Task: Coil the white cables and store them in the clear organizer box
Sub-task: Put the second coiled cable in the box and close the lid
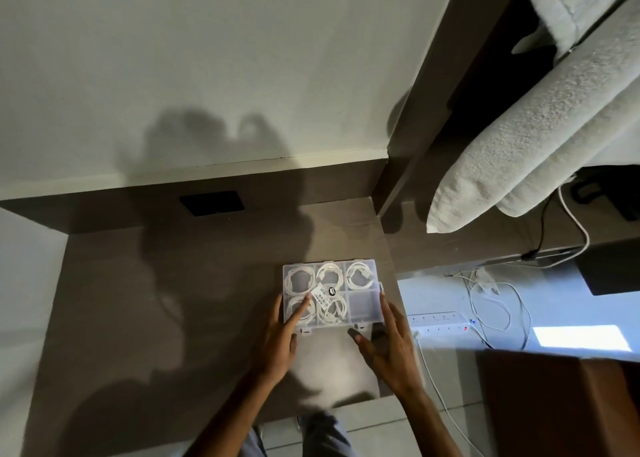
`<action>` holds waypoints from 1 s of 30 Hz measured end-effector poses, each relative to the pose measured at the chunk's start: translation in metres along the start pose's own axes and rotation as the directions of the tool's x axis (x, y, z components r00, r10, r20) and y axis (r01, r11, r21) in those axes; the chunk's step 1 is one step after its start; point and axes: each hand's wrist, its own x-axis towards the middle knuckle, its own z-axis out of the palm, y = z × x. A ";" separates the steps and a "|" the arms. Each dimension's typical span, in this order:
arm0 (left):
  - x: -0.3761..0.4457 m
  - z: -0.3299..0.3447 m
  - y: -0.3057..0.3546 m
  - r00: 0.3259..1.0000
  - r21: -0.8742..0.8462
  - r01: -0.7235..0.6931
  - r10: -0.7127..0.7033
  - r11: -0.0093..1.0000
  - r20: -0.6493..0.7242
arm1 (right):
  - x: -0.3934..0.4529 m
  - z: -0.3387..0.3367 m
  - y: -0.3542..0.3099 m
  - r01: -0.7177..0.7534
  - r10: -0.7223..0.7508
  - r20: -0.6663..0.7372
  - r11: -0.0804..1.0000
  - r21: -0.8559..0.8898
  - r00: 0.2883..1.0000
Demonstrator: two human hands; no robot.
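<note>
We steady the clear organizer box [331, 295] near the desk's [138, 300] right edge, left hand [277, 339] and right hand [388, 345] open-fingered against its sides; a careless shove could tip it off, spilling the coiled white cables [329, 274].

The scene is dim and grey overall. Light comes from behind the person and low on the right, where a bright patch lies on the floor [581, 338]. A large soft shadow of head and arms falls across the worktop [114, 300] and up the wall [207, 58]. The clear organizer box [331, 292] catches pale glare on its lid. Wide-angle distortion bends the straight edges toward the frame borders, and detail is soft, with slight blur on the fingers [356, 335].
</note>
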 end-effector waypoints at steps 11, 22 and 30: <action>0.003 0.018 0.010 0.990 0.042 0.007 -0.001 0.999 -0.139 | 0.030 0.005 0.016 0.102 -0.094 0.061 0.983 -0.151 0.994; 0.009 0.034 0.004 0.994 0.296 0.074 -0.045 0.952 -0.103 | 0.038 0.029 0.037 0.026 -0.017 0.039 0.973 -0.228 0.999; 0.058 0.009 0.014 0.970 0.077 -0.019 0.037 0.997 -0.240 | 0.083 0.018 0.012 0.115 -0.114 0.021 0.964 -0.239 0.993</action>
